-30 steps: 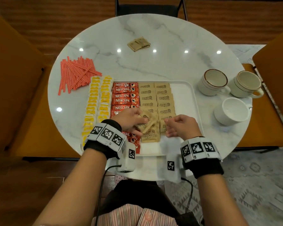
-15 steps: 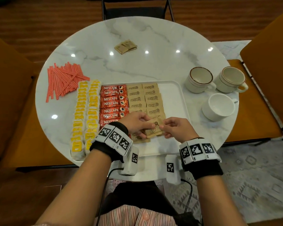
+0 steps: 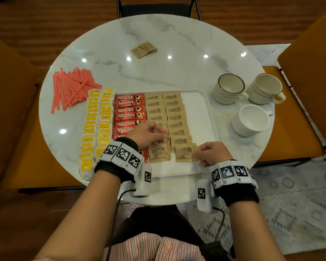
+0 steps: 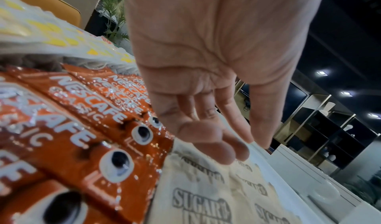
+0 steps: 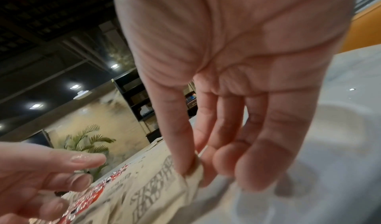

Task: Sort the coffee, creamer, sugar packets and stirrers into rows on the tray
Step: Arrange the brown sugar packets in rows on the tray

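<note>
Two sugar columns end under my hands: right hand [image 3: 211, 153] pinches the nearest packet [image 3: 184, 154] by its right edge; left hand [image 3: 149, 134], loosely curled, holds nothing I can see.

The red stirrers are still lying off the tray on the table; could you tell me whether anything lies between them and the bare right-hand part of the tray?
Yes. Between the red stirrers and the tray's bare right strip lie the yellow creamers, Nescafe sachets and two sugar rows.

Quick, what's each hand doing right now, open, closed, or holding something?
Left hand: fingers curled over the left sugar row; whether it grips a packet cannot be told.
Right hand: pinching the corner of the nearest sugar packet in the right row.
</note>
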Demonstrator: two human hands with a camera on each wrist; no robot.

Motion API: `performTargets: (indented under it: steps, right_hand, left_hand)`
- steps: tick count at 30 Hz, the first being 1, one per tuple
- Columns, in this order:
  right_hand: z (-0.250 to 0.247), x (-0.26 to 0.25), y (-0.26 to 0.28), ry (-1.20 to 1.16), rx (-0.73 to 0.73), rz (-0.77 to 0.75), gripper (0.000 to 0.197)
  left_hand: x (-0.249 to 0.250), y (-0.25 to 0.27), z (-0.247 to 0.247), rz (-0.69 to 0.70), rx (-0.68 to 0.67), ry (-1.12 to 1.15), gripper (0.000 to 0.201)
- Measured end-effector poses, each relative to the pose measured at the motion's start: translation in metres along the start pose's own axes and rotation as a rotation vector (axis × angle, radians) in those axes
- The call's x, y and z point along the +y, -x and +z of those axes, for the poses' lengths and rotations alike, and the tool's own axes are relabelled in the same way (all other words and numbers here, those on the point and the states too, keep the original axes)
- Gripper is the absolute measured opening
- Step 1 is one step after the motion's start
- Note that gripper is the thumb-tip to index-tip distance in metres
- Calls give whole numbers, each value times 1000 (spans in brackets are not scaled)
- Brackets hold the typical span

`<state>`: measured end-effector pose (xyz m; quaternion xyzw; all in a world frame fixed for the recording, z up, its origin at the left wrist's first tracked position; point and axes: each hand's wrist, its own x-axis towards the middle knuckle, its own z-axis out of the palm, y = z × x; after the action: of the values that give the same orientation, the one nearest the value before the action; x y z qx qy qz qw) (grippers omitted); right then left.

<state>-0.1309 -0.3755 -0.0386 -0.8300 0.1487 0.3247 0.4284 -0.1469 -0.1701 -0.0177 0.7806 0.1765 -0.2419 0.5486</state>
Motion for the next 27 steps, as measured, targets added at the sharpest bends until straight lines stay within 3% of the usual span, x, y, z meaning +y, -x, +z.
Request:
performTargets:
  steps: [27]
  right_hand:
    - [1, -10, -1, 34, 100, -61, 19]
  left_hand:
    - [-7, -4, -16, 11, 23, -21, 8]
